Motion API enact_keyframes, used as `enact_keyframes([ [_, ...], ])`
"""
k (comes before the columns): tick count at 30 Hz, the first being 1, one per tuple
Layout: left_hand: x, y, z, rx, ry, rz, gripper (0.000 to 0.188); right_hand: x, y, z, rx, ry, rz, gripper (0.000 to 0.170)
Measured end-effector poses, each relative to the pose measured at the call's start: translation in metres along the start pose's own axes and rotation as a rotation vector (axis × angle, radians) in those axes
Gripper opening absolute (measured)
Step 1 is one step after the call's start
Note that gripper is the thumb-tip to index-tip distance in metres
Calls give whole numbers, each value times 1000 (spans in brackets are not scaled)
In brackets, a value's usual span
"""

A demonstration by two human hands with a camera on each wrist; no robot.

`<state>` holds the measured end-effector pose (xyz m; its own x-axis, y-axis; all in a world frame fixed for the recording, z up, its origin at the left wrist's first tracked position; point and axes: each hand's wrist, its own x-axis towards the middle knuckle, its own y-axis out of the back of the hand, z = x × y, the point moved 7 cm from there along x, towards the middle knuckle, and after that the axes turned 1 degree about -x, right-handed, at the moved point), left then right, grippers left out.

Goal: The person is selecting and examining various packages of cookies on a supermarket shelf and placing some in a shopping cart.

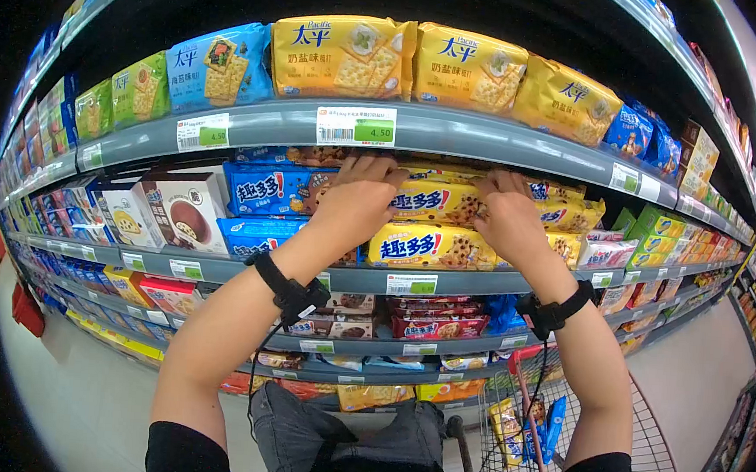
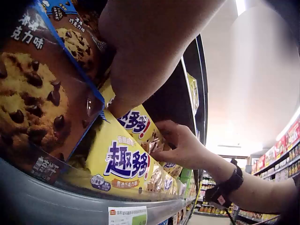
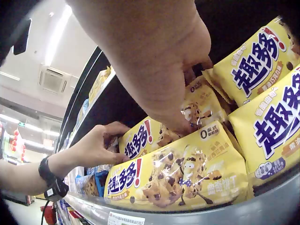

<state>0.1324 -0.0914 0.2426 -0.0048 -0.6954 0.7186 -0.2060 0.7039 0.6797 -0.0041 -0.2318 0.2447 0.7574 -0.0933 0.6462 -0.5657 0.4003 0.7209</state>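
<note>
Black sleeves (image 1: 187, 455); hands (image 1: 359, 197) (image 1: 516, 219) pinch yellow cookie pack (image 1: 435, 202) at ends, long axis sideways, front outward.

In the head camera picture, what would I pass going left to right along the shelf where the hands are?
White boxes → upper blue cookie pack → left hand → upper yellow cookie pack → right hand → green boxes.

The yellow oblong cookie packs (image 1: 433, 202) look like shiny, crinkly plastic. The long grey shelf edge (image 1: 490, 284) looks smooth and shiny. The dark grey trousers (image 1: 290, 430) look like dull cloth.
</note>
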Motion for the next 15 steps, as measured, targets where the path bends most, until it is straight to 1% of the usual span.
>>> enact_keyframes([
  [1, 0, 1, 0, -10, -9, 13, 45, 0, 0, -1, 0, 0, 0, 59],
  [3, -1, 2, 0, -19, -19, 25, 44, -1, -3, 3, 102, -88, -57, 52],
  [6, -1, 6, 2, -12, -18, 20, 43, -3, -2, 3, 118, -71, -2, 48],
  [8, -2, 0, -1, -77, 100, -179, 46, -4, -4, 6, 153, -83, -27, 48],
  [9, -2, 0, -2, -76, 98, -178, 46, -5, -5, 9, 189, -95, -52, 48],
  [11, -1, 6, 1, -40, 15, -70, 48, -6, -8, 15, 226, -88, -54, 48],
  [13, 0, 5, 2, -33, 14, -46, 49, -8, -11, 22, 261, -82, -55, 47],
  [15, 2, 3, 3, -25, 15, -22, 51, -11, -1, 18, 312, 76, 100, 46],
])
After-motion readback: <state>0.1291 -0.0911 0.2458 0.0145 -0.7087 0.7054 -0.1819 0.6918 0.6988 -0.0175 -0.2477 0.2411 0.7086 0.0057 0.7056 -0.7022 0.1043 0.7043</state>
